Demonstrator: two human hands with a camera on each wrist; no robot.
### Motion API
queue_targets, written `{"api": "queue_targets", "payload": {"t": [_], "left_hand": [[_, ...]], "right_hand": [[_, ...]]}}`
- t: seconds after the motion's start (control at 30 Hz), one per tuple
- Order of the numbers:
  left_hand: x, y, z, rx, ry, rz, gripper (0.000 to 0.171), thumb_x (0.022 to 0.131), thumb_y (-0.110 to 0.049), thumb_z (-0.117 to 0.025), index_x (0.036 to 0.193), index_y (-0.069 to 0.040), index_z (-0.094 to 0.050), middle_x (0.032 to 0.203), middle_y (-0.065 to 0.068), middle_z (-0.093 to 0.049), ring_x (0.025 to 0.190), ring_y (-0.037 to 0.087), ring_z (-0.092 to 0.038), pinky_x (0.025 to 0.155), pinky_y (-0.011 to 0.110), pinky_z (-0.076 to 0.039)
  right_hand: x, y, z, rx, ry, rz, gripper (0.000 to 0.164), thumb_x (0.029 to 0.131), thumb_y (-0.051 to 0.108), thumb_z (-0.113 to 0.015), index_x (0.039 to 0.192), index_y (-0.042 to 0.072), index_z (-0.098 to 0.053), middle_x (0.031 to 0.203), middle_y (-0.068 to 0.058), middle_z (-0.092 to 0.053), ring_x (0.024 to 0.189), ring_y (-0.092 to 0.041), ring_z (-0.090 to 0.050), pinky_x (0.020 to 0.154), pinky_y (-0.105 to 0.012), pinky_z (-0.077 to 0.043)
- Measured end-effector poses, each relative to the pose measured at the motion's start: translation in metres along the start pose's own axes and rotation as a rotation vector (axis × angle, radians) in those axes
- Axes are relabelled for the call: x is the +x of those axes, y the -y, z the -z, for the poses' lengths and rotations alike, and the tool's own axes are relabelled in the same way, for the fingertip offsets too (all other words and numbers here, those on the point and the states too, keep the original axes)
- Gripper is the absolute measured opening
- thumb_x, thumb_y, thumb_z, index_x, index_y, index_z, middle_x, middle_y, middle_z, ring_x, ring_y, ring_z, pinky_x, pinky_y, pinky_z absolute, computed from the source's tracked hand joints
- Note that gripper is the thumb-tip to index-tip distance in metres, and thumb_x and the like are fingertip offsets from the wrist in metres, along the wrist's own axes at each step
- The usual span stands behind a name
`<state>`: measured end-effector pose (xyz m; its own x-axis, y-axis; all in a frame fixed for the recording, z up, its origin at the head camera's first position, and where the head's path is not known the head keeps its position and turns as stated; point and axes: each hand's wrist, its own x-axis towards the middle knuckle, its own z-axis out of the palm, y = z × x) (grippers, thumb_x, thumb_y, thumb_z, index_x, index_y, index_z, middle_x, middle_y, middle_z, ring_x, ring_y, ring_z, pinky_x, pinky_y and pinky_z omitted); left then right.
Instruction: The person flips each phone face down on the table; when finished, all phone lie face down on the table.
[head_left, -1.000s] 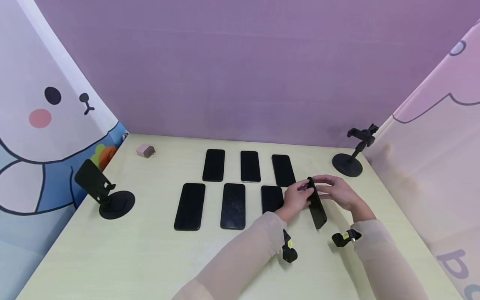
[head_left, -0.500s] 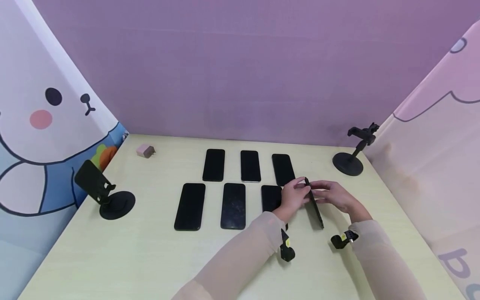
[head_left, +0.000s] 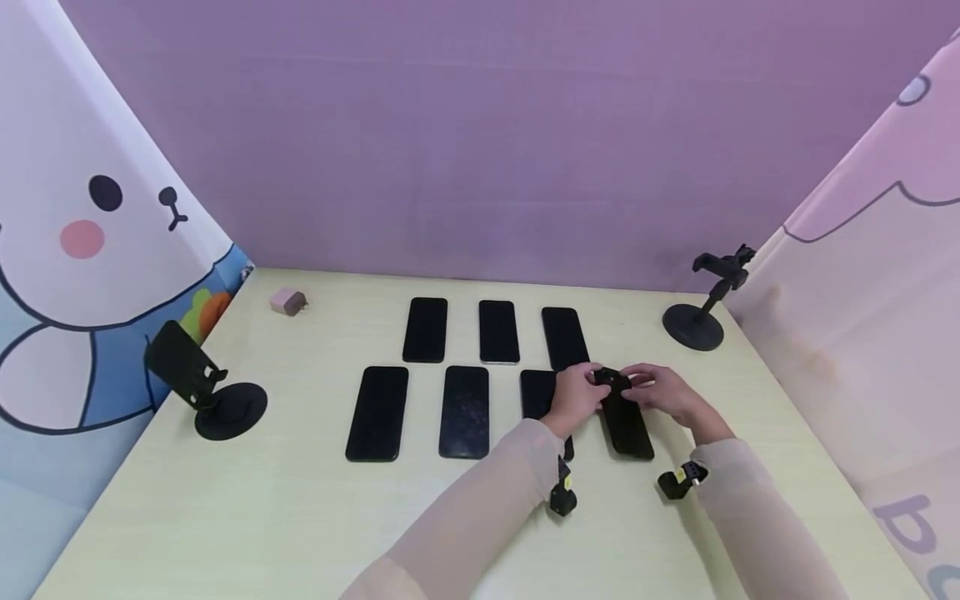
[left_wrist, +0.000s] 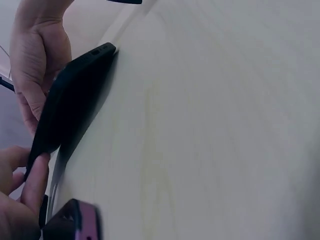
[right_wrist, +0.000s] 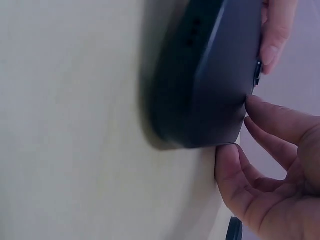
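A black phone [head_left: 628, 425] is tilted low over the right part of the table, its back and camera bump facing up. My left hand [head_left: 573, 402] pinches its far left corner between thumb and fingers. At the far right corner, my right hand [head_left: 669, 392] pinches the edge; in the right wrist view its thumb [right_wrist: 275, 117] lies on the phone's back. The left wrist view shows the dark underside of the phone [left_wrist: 75, 100] slanting above the tabletop. Beside the left hand lies another black phone [head_left: 537, 393], partly hidden by that hand and wrist.
Several black phones lie screen up in two rows, among them a near-left one [head_left: 377, 414] and a far-right one [head_left: 565, 337]. A phone stand [head_left: 231, 410] is at left, a clamp-topped stand [head_left: 693, 327] at back right. A pink plug adapter [head_left: 287, 301] sits back left.
The phone between my hands has rolled from standing on its long edge to lying back up at a low tilt. Both hands have come down slightly with it.
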<state>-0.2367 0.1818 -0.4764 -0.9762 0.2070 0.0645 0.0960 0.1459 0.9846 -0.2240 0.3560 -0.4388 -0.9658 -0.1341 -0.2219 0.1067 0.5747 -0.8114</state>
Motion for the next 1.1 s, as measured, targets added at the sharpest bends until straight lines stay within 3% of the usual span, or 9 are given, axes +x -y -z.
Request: {"api": "queue_targets", "payload": {"t": [0.17,0.3,0.4,0.53,0.73,0.9,1.1], "left_hand": [[-0.001,0.0,0.005,0.109,0.011,-0.001,0.034,0.081,0.003,-0.075,0.115,0.002,-0.069,0.066,-0.003,-0.051,0.042,0.005,-0.05,0.047,0.018,-0.047],[0.001,-0.002,0.006,0.227,0.012,-0.003,0.033,0.081,-0.002,-0.077,0.113,-0.001,-0.07,0.071,0.001,-0.062,0.046,0.009,-0.057,0.052,0.017,-0.047],[0.003,-0.004,0.005,0.354,0.012,-0.02,0.032,0.081,-0.008,-0.079,0.112,-0.004,-0.072,0.09,0.004,-0.07,0.071,0.011,-0.066,0.068,0.017,-0.049],[0.005,-0.006,0.006,0.454,0.028,-0.024,0.031,0.082,-0.012,-0.079,0.111,-0.005,-0.072,0.106,0.005,-0.07,0.103,0.016,-0.062,0.086,0.021,-0.046],[0.005,-0.009,0.01,0.48,0.052,-0.002,0.03,0.082,-0.011,-0.078,0.111,-0.005,-0.073,0.108,0.006,-0.069,0.105,0.019,-0.061,0.086,0.023,-0.047],[0.004,-0.011,0.014,0.46,0.084,0.016,0.032,0.082,-0.01,-0.077,0.114,-0.006,-0.072,0.111,0.005,-0.068,0.107,0.015,-0.06,0.086,0.021,-0.047],[0.003,-0.011,0.024,0.336,0.113,-0.007,0.036,0.084,-0.009,-0.076,0.119,-0.004,-0.07,0.09,0.003,-0.068,0.079,0.009,-0.06,0.073,0.02,-0.048]], "right_hand": [[0.001,0.002,-0.003,-0.027,-0.012,-0.023,0.042,0.088,0.001,-0.068,0.125,-0.013,-0.052,0.113,-0.03,-0.053,0.087,-0.024,-0.06,0.073,-0.035,-0.054],[0.002,0.002,-0.004,-0.045,-0.013,-0.027,0.042,0.088,0.001,-0.069,0.124,-0.012,-0.053,0.111,-0.028,-0.052,0.085,-0.023,-0.059,0.073,-0.035,-0.054],[0.004,0.001,-0.004,-0.052,-0.019,-0.027,0.041,0.087,0.001,-0.07,0.123,-0.011,-0.054,0.109,-0.026,-0.053,0.083,-0.022,-0.059,0.072,-0.035,-0.053],[0.005,0.001,-0.005,-0.059,-0.02,-0.023,0.041,0.086,0.0,-0.07,0.122,-0.011,-0.054,0.106,-0.025,-0.054,0.082,-0.022,-0.058,0.071,-0.034,-0.053],[0.006,0.004,-0.006,-0.094,-0.024,-0.048,0.041,0.086,0.001,-0.071,0.121,-0.01,-0.054,0.104,-0.025,-0.055,0.084,-0.026,-0.058,0.072,-0.036,-0.053],[0.006,0.007,-0.004,-0.168,-0.024,-0.076,0.04,0.086,0.002,-0.071,0.121,-0.008,-0.056,0.104,-0.025,-0.056,0.085,-0.029,-0.058,0.072,-0.037,-0.051],[0.006,0.016,-0.001,-0.228,-0.04,-0.089,0.04,0.089,0.007,-0.068,0.124,-0.008,-0.055,0.115,-0.032,-0.052,0.09,-0.033,-0.061,0.074,-0.041,-0.053]]}}
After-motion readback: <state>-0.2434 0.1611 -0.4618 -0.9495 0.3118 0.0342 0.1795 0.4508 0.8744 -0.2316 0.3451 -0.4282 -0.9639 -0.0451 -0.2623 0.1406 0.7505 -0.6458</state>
